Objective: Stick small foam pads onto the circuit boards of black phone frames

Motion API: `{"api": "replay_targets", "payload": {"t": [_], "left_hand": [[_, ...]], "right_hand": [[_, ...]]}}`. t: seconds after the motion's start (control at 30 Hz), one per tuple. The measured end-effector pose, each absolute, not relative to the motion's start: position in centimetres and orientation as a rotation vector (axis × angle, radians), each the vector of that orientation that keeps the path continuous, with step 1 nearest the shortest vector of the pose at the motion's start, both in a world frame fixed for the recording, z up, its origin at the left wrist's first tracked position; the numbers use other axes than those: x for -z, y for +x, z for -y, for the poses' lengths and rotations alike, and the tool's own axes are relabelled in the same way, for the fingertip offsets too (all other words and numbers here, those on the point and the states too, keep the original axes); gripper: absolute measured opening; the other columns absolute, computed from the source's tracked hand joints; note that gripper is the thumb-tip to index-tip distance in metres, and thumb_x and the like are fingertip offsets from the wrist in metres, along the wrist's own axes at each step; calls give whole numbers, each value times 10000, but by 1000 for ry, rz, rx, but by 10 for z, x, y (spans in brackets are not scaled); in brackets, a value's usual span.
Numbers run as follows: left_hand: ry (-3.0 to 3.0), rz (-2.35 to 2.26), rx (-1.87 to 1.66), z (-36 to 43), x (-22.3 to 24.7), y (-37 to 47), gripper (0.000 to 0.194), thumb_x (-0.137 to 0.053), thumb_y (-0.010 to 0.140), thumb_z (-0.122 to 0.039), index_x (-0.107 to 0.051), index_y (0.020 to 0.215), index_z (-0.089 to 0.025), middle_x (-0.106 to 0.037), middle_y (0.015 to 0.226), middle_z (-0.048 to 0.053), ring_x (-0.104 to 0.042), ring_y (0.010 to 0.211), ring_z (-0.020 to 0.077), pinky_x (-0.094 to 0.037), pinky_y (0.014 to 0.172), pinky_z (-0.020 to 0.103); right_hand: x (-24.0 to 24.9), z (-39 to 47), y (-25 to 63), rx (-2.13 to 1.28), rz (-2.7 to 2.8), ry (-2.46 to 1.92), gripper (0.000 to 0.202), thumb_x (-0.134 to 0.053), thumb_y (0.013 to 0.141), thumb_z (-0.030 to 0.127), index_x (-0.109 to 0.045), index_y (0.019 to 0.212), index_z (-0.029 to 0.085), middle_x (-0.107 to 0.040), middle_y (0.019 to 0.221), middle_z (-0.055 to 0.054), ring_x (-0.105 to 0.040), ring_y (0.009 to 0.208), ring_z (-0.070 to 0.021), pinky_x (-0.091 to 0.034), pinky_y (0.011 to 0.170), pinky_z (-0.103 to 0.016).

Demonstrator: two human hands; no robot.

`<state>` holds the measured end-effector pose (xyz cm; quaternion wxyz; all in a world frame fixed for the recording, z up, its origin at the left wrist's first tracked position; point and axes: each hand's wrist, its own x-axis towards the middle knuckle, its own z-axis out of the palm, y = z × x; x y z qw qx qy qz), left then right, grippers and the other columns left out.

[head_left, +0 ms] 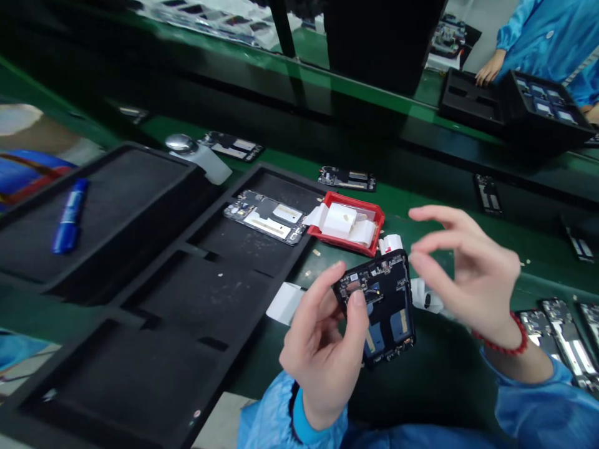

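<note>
My left hand (pixel 327 343) grips an opened phone body (pixel 390 318), thumb on the inner face and fingers behind. Its circuit board and parts show along the top, with blue patches and pale strips lower down. Beside its upper right corner is my right hand (pixel 472 268). The thumb and one fingertip meet in a pinch, and another finger stretches out above them. Whether something tiny sits in that pinch I cannot make out. Just behind the phone lies a red tray (pixel 380 227) holding white paper pieces.
A black compartment tray (pixel 173 299) spans the left, with another phone body (pixel 266 217) in its far part. A blue marker (pixel 70 215) lies on a black foam block (pixel 135 181) near a pump bottle (pixel 210 163). Several phone bodies (pixel 568 333) lie right. A co-worker's hand (pixel 490 67) touches a black tray opposite.
</note>
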<state>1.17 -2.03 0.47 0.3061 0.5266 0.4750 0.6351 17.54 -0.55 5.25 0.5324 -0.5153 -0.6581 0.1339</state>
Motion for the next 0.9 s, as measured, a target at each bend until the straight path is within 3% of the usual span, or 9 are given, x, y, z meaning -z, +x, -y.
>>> {"api": "replay_targets", "payload": {"t": [0.17, 0.37, 0.5, 0.67, 0.9], "left_hand": [[1420, -1275, -1694, 23, -10, 16, 495, -742, 824, -29, -738, 1256, -270, -821, 936, -27, -762, 683, 86, -590, 616, 94], [1446, -1272, -1706, 27, -13, 17, 519, -766, 836, -61, -717, 1285, -318, -824, 1004, -44, -783, 738, 104, -640, 713, 147], [1430, -1297, -1687, 28, -16, 19, 501, -767, 858, -86, -710, 1291, -331, -821, 953, -57, -766, 696, 93, -640, 687, 154], [1376, -1315, -1757, 29, -16, 24, 459, -760, 871, -125, -717, 1280, -329, -795, 831, -67, -653, 531, 55, -549, 515, 131], [1318, -1321, -1845, 32, -16, 32, 457, -732, 877, -117, -717, 1272, -347, -825, 960, -64, -648, 507, 42, -546, 508, 126]], "right_hand": [[-51, 34, 154, -500, 1519, -1250, 114, -826, 816, 164, -760, 861, 245, -651, 1363, -83, -643, 1252, -264, -543, 1085, -453], [-48, 32, 148, -570, 1454, -1250, 130, -793, 827, 133, -745, 787, 247, -644, 1365, -70, -649, 1247, -282, -580, 1037, -464], [-48, 34, 146, -546, 1435, -1249, 142, -771, 841, 119, -745, 797, 251, -659, 1345, -54, -649, 1242, -277, -575, 1044, -463], [-46, 34, 140, -519, 1357, -1252, 136, -770, 840, 120, -743, 792, 244, -668, 1295, -67, -662, 1205, -275, -576, 1029, -477], [-49, 32, 134, -537, 1289, -1223, 167, -754, 832, 80, -735, 785, 238, -676, 1233, -70, -685, 1109, -251, -597, 973, -475]]}}
